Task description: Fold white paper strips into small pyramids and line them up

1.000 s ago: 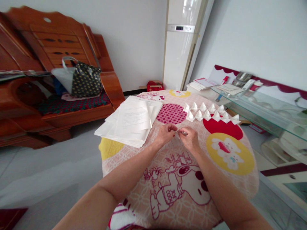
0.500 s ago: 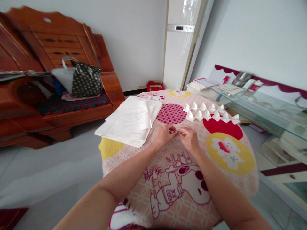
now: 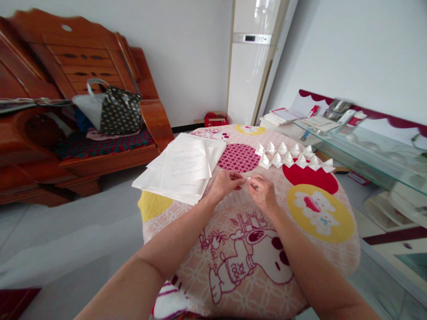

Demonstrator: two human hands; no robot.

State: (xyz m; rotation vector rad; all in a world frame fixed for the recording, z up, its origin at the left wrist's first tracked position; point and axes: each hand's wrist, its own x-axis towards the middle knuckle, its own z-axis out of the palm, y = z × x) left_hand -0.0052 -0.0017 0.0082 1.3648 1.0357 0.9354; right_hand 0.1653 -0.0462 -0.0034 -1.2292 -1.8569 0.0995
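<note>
Over the middle of the cloth-covered round table, my left hand (image 3: 228, 183) and my right hand (image 3: 263, 191) meet at their fingertips. Between them shows a small bit of white paper (image 3: 247, 179), mostly hidden by the fingers. Both hands are closed in a pinch on it. Left of my hands lies a stack of white sheets (image 3: 183, 164), the top one printed. Several folded white paper pieces (image 3: 288, 159) with pointed tips stand in two rows at the table's right rear.
The table (image 3: 233, 209) has a patterned cloth. At the right is a glass shelf (image 3: 373, 164) with papers and containers. A wooden sofa (image 3: 147, 111) holding a dotted bag (image 3: 120, 111) stands at the left. A tall white cabinet unit (image 3: 248, 71) is behind.
My left hand has shifted slightly left and its fingers have changed position on the paper. My right hand has barely moved.
</note>
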